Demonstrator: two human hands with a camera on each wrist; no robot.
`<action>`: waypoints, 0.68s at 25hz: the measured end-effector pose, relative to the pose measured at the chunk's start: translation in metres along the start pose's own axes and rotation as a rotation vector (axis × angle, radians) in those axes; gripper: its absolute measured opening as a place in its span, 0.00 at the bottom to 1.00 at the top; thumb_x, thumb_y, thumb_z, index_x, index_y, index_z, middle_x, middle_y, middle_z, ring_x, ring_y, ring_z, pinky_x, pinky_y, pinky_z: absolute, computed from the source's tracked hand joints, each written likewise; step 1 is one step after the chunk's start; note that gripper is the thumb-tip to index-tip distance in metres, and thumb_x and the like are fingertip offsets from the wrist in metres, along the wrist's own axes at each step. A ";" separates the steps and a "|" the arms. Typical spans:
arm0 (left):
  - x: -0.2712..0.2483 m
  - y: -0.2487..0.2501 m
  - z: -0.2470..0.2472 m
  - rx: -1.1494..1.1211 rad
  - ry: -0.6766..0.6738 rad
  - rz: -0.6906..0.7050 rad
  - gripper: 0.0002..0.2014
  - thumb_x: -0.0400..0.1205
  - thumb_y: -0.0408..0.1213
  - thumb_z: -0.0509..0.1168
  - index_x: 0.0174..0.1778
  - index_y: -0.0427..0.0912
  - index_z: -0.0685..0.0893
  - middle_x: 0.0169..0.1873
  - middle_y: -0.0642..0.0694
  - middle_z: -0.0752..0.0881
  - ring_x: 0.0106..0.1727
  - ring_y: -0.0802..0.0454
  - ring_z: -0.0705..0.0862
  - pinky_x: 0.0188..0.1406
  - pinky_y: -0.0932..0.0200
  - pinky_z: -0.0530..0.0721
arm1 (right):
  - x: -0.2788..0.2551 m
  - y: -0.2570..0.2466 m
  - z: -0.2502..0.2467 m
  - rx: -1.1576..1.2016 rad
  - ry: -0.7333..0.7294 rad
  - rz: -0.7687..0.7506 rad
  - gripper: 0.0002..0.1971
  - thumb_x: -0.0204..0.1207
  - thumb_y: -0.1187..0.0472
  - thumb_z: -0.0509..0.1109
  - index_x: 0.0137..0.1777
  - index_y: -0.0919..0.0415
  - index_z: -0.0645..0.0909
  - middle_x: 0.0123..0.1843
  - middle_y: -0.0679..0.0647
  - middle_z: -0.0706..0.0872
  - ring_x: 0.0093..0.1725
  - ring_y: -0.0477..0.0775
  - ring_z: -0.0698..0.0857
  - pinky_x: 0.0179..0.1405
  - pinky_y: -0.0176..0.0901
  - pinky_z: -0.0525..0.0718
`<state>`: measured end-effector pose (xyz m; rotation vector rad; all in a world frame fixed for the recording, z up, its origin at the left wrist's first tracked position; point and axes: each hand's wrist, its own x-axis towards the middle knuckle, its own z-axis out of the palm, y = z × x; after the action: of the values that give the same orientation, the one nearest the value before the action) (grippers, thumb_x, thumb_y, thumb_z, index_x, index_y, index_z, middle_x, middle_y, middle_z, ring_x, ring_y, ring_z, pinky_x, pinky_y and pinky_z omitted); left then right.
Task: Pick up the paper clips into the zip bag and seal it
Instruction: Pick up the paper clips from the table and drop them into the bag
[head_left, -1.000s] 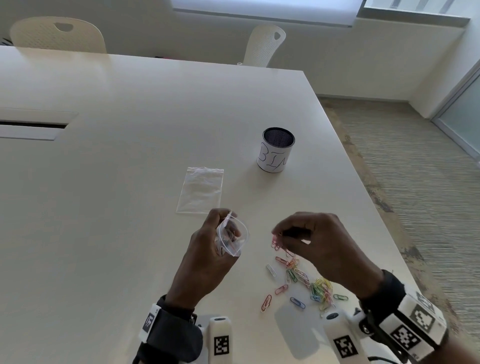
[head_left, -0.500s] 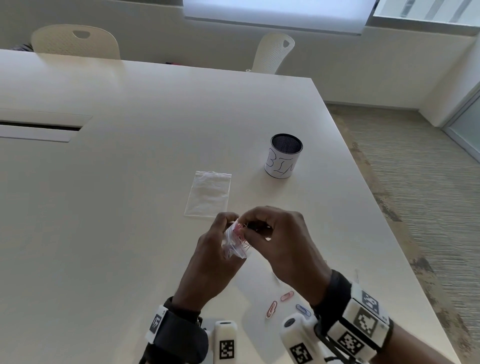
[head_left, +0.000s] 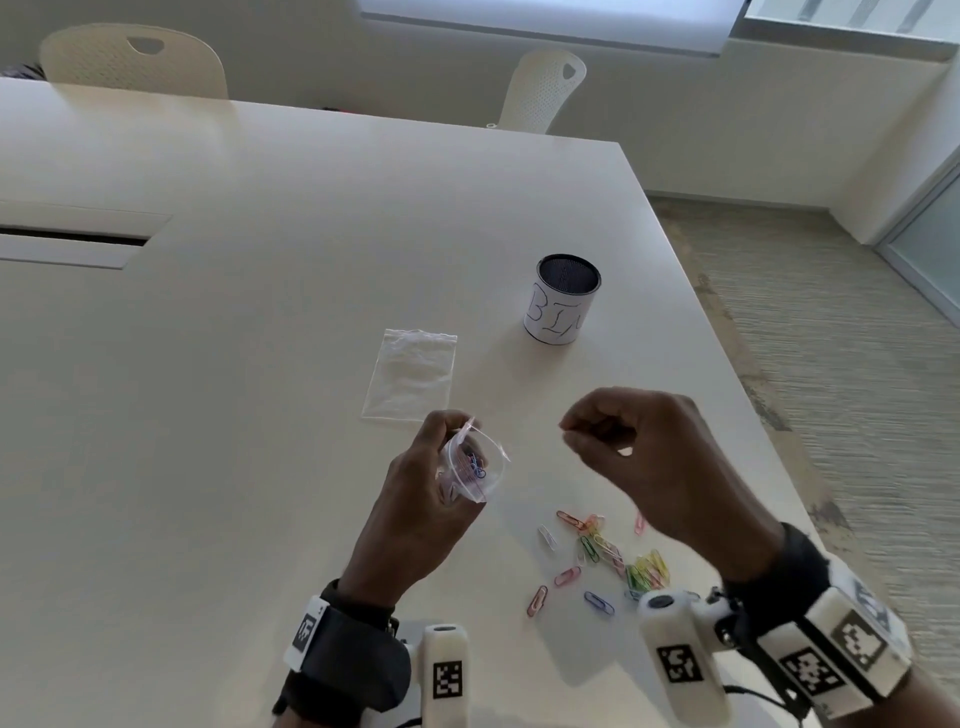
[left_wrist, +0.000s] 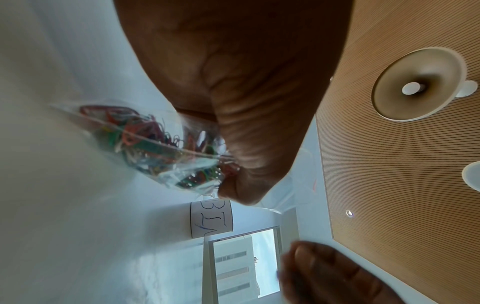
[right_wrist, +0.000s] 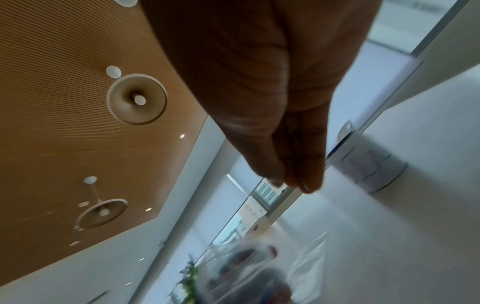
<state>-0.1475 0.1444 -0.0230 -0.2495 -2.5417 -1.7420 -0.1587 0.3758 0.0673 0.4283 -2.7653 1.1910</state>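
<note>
My left hand holds a small clear zip bag above the table, its mouth standing open and facing up. Coloured paper clips lie inside the bag, pinched by my left hand. My right hand hovers to the right of the bag, apart from it, fingers curled with the tips together; I see nothing between them. In the right wrist view the fingertips touch each other and the bag shows blurred below. Several loose paper clips lie on the table under my right wrist.
A second, flat zip bag lies on the white table just beyond my left hand. A mesh cup labelled BIN stands further back right. The table's right edge runs close to the clips. Two chairs stand at the far side.
My right hand carried clips to the bag's mouth, let them go inside, and has now drawn back to the right without them. The left hand keeps holding the bag.
</note>
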 end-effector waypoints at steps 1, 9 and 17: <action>0.000 -0.001 0.000 -0.001 0.001 0.001 0.27 0.76 0.27 0.78 0.65 0.55 0.79 0.49 0.58 0.91 0.49 0.57 0.91 0.47 0.69 0.87 | -0.005 0.015 -0.010 -0.066 -0.027 0.045 0.03 0.77 0.62 0.82 0.48 0.54 0.92 0.39 0.43 0.93 0.41 0.39 0.92 0.45 0.28 0.89; 0.000 0.001 0.001 0.022 -0.017 0.029 0.26 0.76 0.29 0.79 0.64 0.55 0.79 0.52 0.69 0.88 0.50 0.62 0.90 0.46 0.76 0.83 | -0.078 0.101 -0.037 -0.343 -0.215 0.419 0.14 0.86 0.53 0.70 0.70 0.49 0.82 0.61 0.46 0.86 0.52 0.38 0.86 0.49 0.30 0.81; 0.000 0.001 0.002 0.037 -0.023 0.034 0.26 0.76 0.25 0.79 0.64 0.53 0.80 0.52 0.68 0.87 0.51 0.62 0.89 0.44 0.78 0.82 | -0.099 0.077 -0.018 -0.090 -0.241 0.307 0.16 0.82 0.52 0.76 0.68 0.49 0.86 0.60 0.37 0.83 0.56 0.39 0.88 0.58 0.37 0.90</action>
<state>-0.1471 0.1464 -0.0232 -0.3106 -2.5678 -1.6881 -0.0874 0.4602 0.0060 0.1489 -3.1689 1.1308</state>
